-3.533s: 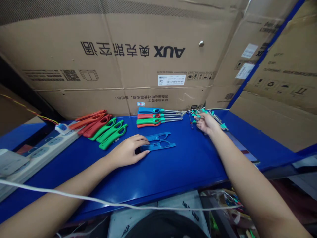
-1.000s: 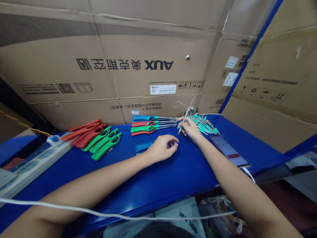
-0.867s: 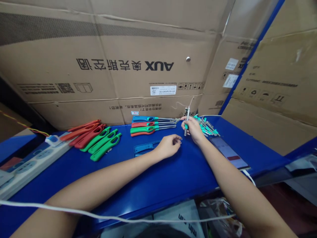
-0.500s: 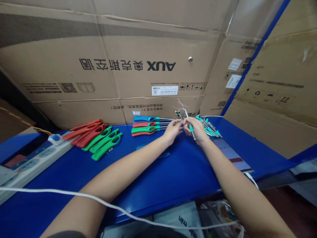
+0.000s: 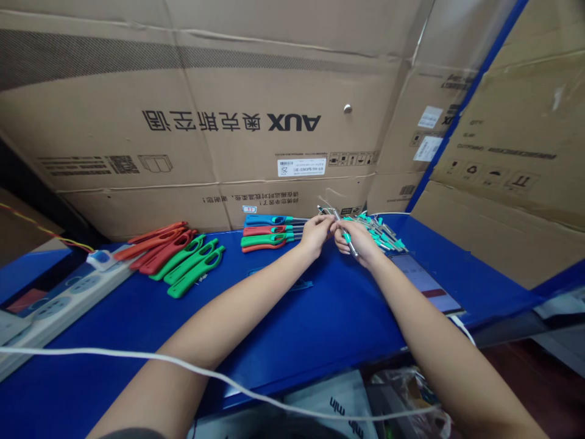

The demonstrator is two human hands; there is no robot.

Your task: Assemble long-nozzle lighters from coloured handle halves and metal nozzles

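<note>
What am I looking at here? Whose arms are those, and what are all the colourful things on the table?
Those are a person's own two arms. The camera sits on the person's head and looks down, so you see what that person sees. The left hand and right hand meet over a blue table and pinch a thin metal rod with a teal bit on it. More such rods lie in a pile just right of the hands. Left of the hands lie long lighters, then green handles and red handles. A phone lies to the right, a power strip far left, and cardboard boxes stand behind.
</note>
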